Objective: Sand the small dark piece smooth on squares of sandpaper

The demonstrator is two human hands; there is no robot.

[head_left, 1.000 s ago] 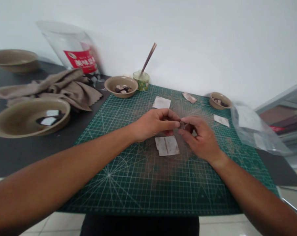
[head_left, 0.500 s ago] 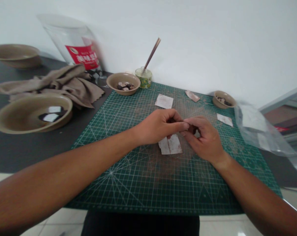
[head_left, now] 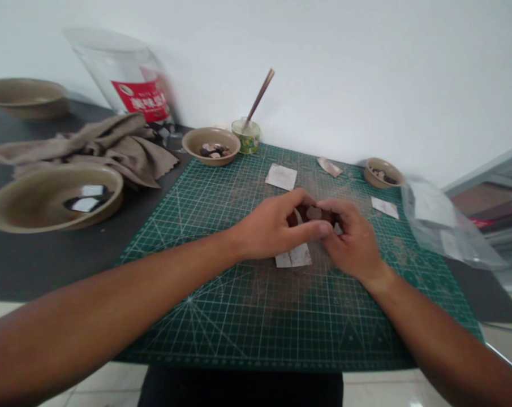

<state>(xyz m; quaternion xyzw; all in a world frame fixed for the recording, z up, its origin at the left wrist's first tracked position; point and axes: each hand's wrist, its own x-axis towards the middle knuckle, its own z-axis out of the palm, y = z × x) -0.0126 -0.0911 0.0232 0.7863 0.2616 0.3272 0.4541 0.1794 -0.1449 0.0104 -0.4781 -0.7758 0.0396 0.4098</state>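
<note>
A small dark brown piece [head_left: 314,213] with a flat, greyish face shows between my two hands; fingers cover its edges, so its kind is unclear. My left hand [head_left: 276,223] is curled about the piece from the left, with the thumb along its near side. From the right, my right hand [head_left: 352,237] grips it between thumb and bent fingers. Beneath the hands lies a pale, stained square sheet [head_left: 293,259] with a line across it, partly hidden by my left hand. Under everything is the green cutting mat [head_left: 239,322], dusted with brown.
More pale pieces [head_left: 281,176] lie on the mat. Bowls [head_left: 212,159] with dark bits stand behind, beside a green cup [head_left: 248,141] holding sticks. Left are a brown cloth [head_left: 111,141], a large bowl [head_left: 9,209] and a clear jar [head_left: 141,96]; right, a plastic bag [head_left: 442,220].
The fingers have shifted and opened up a gap, so the brown piece now shows between my hands. My left thumb has moved slightly lower. The whole view has shifted a little.
</note>
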